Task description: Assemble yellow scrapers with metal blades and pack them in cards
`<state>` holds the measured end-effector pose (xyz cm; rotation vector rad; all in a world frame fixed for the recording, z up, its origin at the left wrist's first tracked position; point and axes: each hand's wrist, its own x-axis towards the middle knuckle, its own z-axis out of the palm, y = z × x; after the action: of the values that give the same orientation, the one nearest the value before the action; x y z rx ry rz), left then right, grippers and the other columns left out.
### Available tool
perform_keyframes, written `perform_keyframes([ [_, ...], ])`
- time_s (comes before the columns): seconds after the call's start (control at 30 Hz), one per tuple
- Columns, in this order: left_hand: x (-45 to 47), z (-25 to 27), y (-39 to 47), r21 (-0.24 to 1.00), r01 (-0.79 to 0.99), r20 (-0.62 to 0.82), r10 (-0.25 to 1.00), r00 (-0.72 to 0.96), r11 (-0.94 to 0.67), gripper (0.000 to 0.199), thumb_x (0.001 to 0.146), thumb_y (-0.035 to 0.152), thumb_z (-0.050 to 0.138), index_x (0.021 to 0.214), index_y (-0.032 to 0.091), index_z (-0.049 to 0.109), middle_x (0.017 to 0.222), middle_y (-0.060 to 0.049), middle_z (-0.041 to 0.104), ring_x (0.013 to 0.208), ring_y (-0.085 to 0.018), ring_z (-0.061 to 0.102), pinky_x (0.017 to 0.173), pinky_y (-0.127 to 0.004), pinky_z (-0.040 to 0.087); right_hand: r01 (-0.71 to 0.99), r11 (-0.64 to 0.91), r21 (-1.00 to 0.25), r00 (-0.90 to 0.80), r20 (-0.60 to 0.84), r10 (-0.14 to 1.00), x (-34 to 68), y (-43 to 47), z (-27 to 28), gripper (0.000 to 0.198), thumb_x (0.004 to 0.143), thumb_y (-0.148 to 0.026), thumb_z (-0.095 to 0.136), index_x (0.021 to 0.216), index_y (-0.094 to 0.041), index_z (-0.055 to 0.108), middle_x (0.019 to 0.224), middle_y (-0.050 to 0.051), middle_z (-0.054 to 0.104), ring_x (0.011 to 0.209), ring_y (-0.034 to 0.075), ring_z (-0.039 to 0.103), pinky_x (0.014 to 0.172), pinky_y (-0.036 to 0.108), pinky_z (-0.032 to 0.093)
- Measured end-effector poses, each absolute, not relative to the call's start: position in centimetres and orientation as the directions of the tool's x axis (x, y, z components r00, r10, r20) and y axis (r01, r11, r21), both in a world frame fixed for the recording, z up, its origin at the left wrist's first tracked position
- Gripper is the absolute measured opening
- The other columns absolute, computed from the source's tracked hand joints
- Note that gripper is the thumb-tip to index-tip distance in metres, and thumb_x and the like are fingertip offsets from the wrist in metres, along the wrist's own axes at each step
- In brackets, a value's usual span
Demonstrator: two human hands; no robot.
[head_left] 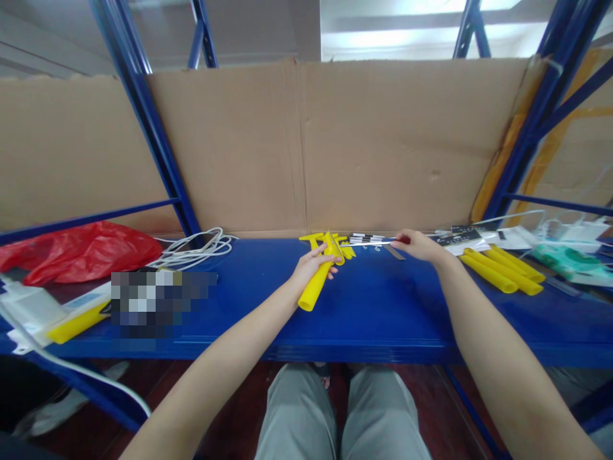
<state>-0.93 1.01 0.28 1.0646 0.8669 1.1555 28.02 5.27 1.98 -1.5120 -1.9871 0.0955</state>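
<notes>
Yellow handle [316,284] sits in our left hand [311,263], its grip wrapped round the upper end; it looks light, stiff and smooth. Our right hand [416,245] pinches a thin metal blade [368,242] just beside.

This looks like a warehouse or stockroom, used as a small packing station. Blue steel racking uprights [143,115] rise at 11 and 1 o'clock, and a flattened cardboard sheet [335,147] backs the blue shelf [383,313]. Batches of yellow plastic tubes [502,271] lie at 3 o'clock, a red plastic bag [76,249] at 9 o'clock. Overhead, probably strip lighting, though it is washed out.
</notes>
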Motion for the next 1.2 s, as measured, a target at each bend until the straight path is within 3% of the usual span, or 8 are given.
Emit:
perform_keyframes([
  [0.17, -0.7, 0.2, 1.0, 0.958, -0.276, -0.019, 0.974, 0.226, 0.083, 0.081, 0.077, 0.003, 0.061, 0.147, 0.013, 0.022, 0.072, -0.007, 0.071, 0.045, -0.012, 0.059, 0.041, -0.019, 0.045, 0.827, 0.347, -0.443, -0.139, 0.436, 0.889, 27.8, 5.0, 2.2, 0.021, 0.073, -0.041, 0.056, 0.07, -0.02, 0.055, 0.071, 0.005, 0.064, 0.065, 0.018, 0.056, 0.064, 0.03, 0.045],
  [0.7, -0.5, 0.1, 1.1, 0.966, -0.247, -0.01, 0.967, 0.256, 0.075, 0.08, 0.078, 0.001, 0.058, 0.147, 0.014, 0.022, 0.079, -0.01, 0.072, 0.047, -0.012, 0.06, 0.042, -0.021, 0.045, 0.828, 0.317, -0.463, -0.139, 0.377, 0.916, 27.7, 4.8, 2.1, 0.023, 0.076, -0.041, 0.055, 0.072, -0.019, 0.057, 0.075, 0.007, 0.066, 0.07, 0.019, 0.059, 0.066, 0.029, 0.046],
  [1.2, -0.4, 0.4, 0.5, 0.967, -0.248, -0.006, 0.979, 0.202, 0.058, 0.082, 0.073, 0.002, 0.067, 0.145, 0.014, 0.03, 0.068, -0.005, 0.071, 0.044, -0.012, 0.059, 0.039, -0.021, 0.045, 0.854, 0.306, -0.42, -0.199, 0.281, 0.939, 27.3, 4.1, 2.8, 0.031, 0.076, -0.048, 0.052, 0.065, -0.02, 0.055, 0.065, 0.005, 0.063, 0.062, 0.017, 0.055, 0.059, 0.027, 0.042],
])
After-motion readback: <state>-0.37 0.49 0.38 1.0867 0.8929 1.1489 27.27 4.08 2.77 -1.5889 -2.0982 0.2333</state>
